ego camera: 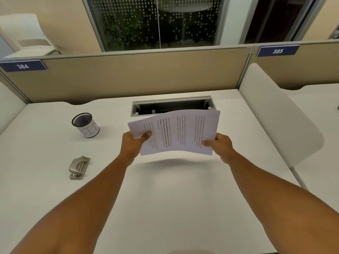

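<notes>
A thin stack of printed white sheets (180, 132) hangs in the air above the middle of the white desk (165, 198). My left hand (133, 143) pinches its left edge, thumb on top. My right hand (219, 144) pinches its right edge the same way. The sheets sag and bend a little between the two hands, and their corners are slightly fanned at the left. A shadow lies on the desk under them.
A black mesh cup (85, 125) with a white label stands at the left. A metal hole punch (79, 168) lies nearer, also left. An open cable slot (171, 105) sits behind the sheets. Beige partitions (128, 77) and a white side divider (275, 114) bound the desk.
</notes>
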Tool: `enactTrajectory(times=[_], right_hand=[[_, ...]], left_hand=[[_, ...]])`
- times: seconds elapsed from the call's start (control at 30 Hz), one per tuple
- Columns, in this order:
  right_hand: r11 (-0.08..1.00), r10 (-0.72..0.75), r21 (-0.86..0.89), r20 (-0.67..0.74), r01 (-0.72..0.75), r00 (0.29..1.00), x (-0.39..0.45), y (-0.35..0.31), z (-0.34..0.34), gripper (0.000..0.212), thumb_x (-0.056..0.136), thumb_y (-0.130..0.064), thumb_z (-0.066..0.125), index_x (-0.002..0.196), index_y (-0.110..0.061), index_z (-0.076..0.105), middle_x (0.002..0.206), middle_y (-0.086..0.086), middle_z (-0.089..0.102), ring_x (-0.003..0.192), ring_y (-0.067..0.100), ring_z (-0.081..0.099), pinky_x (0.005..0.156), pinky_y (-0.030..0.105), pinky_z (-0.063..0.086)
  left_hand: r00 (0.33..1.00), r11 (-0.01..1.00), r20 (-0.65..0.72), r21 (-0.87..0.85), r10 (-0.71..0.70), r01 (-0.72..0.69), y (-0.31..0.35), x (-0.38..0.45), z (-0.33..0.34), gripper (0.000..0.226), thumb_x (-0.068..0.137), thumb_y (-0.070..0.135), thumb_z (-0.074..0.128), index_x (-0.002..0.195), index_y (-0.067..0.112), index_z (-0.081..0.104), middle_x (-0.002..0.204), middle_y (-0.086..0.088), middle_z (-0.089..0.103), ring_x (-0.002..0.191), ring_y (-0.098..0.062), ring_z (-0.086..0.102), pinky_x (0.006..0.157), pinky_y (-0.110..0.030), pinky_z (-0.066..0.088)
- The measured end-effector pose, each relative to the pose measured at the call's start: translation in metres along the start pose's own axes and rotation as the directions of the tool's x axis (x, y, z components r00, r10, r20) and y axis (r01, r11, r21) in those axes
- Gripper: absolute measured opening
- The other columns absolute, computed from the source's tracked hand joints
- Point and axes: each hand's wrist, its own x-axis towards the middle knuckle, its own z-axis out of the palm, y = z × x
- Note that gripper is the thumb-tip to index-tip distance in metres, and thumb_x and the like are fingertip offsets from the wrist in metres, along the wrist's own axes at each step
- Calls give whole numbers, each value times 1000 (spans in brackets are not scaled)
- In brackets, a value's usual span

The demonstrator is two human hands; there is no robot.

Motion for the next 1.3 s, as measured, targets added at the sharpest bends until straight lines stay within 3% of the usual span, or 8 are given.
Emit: enactTrajectory(times=[0.27, 0.47, 0.6, 0.8, 0.93, 1.1, 1.2, 1.3], right_hand=[[998, -1, -62, -14, 0, 1000, -3, 4, 1, 43, 78, -3, 76, 119, -10, 66, 118, 8, 69, 105, 30, 65, 94, 42, 54], [993, 5, -120, -3, -5, 1000, -8, 8, 7, 44, 81, -6, 75, 124, -9, 63, 124, 10, 66, 110, 33, 63, 96, 47, 53], [990, -21, -137, -13, 19, 1000, -10, 5, 7, 41, 84, -9, 72, 124, -11, 63, 124, 10, 67, 109, 33, 63, 96, 47, 53], [992, -53, -118, -24, 50, 998, -13, -4, 6, 40, 86, -11, 71, 125, -13, 62, 122, 9, 67, 109, 34, 63, 97, 49, 52], [991, -49, -124, -21, 46, 999, -16, -3, 6, 39, 86, -11, 71, 124, -12, 62, 123, 10, 66, 110, 34, 63, 96, 47, 53], [986, -58, -159, -26, 53, 998, -20, -2, 6, 38, 88, -12, 69, 125, -13, 61, 125, 10, 65, 111, 36, 62, 96, 48, 53], [985, -65, -163, -33, 58, 997, -20, -4, 5, 36, 89, -13, 68, 124, -14, 61, 124, 10, 65, 110, 36, 62, 96, 49, 53], [984, -77, -167, -36, 70, 996, -20, -8, 5, 35, 89, -15, 68, 124, -16, 60, 123, 9, 66, 109, 35, 63, 96, 50, 53]], left_hand=[[999, 1000, 27, 8, -20, 20, -6, -3, 0, 24, 84, 22, 78, 102, 31, 65, 100, 10, 72, 86, -17, 72, 62, -20, 59], [992, 995, 84, 58, -89, 84, -23, -7, -4, 31, 84, 16, 77, 113, 19, 67, 108, -2, 72, 94, -26, 69, 85, -40, 58], [995, 994, 61, 79, -81, 76, -25, -7, -8, 26, 87, 16, 75, 111, 21, 67, 105, 1, 72, 90, -20, 69, 82, -37, 58], [998, 997, 50, 72, -43, 39, -19, -3, -9, 23, 87, 18, 75, 106, 29, 66, 102, 7, 72, 88, -14, 70, 70, -21, 58], [995, 994, 71, 80, -75, 69, -23, -2, -10, 30, 87, 19, 75, 115, 21, 66, 107, 2, 72, 93, -21, 69, 83, -35, 57], [992, 989, 66, 111, -110, 103, -27, -1, -12, 32, 88, 16, 74, 119, 20, 66, 108, 2, 71, 98, -24, 66, 89, -39, 55], [995, 990, 56, 119, -87, 80, -25, -2, -12, 24, 88, 18, 73, 110, 27, 68, 101, 8, 72, 91, -16, 69, 82, -33, 57], [998, 992, 49, 118, -49, 43, -17, -4, -12, 21, 89, 21, 73, 104, 33, 66, 98, 16, 71, 85, -8, 70, 67, -18, 58]])
